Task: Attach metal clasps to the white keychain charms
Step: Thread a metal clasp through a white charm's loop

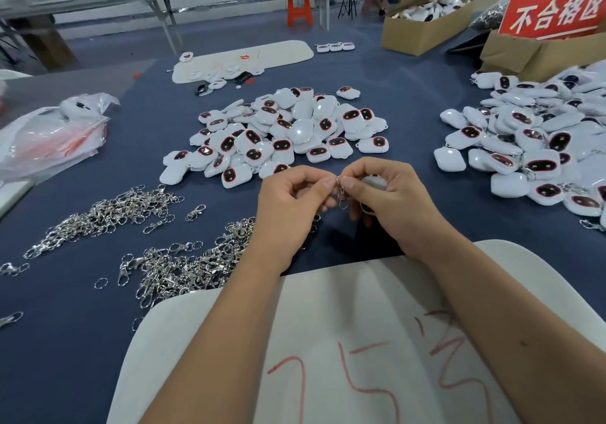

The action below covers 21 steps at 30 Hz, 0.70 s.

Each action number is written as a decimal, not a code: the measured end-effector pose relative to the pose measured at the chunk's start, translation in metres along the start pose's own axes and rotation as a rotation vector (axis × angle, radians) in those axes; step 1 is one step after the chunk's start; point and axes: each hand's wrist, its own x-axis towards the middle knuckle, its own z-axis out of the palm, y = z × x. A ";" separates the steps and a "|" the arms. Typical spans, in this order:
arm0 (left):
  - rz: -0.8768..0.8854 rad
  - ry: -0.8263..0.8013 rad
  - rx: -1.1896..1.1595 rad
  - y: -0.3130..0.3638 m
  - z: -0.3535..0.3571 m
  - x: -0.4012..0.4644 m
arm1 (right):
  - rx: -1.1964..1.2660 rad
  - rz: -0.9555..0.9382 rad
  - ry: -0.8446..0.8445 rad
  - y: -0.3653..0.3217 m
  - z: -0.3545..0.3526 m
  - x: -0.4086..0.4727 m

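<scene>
**Clasp meets charm above a crowded work surface**

From where I sit, the blue surface [410, 95] spreads wide, edged by cardboard boxes [423, 30] at the far right and a plastic bag [49, 135] at the left. A middle pile of charms [285, 132] lies just beyond my hands, and a second heap [531, 141] crowds the right side. Loose clasps [183, 259] lie tangled to my left, some touching the white pad [344, 309] under my forearms. Open room is the bare strip between the two charm piles and the small patch beneath my hands; I judge that any wide sweep left would snag the tangle.

My left hand [288, 200] and right hand [390, 194] meet above that patch. The left fingers [328, 185] pinch the top of one clasp [341, 194], which hangs down between the hands. The right fingers curl round a white charm [373, 182], mostly hidden in the palm, and pinch at the same joint.

The charm looks light, hard and glossy, likely slippery, so cradling the body seems wise. The clasp is small, stiff metal; I would take it at the ring end. Whether the ring is already through I cannot tell.
</scene>
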 end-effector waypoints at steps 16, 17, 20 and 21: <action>0.002 -0.047 -0.103 0.002 -0.004 -0.001 | 0.109 -0.009 -0.074 0.001 -0.004 0.002; -0.001 -0.048 -0.100 0.002 -0.004 0.000 | 0.107 -0.010 -0.076 0.001 -0.005 0.002; 0.010 -0.047 -0.049 0.002 -0.004 0.000 | 0.104 -0.007 -0.091 0.001 -0.005 0.001; 0.018 -0.047 -0.028 0.002 -0.004 0.000 | 0.102 -0.004 -0.096 0.001 -0.005 0.002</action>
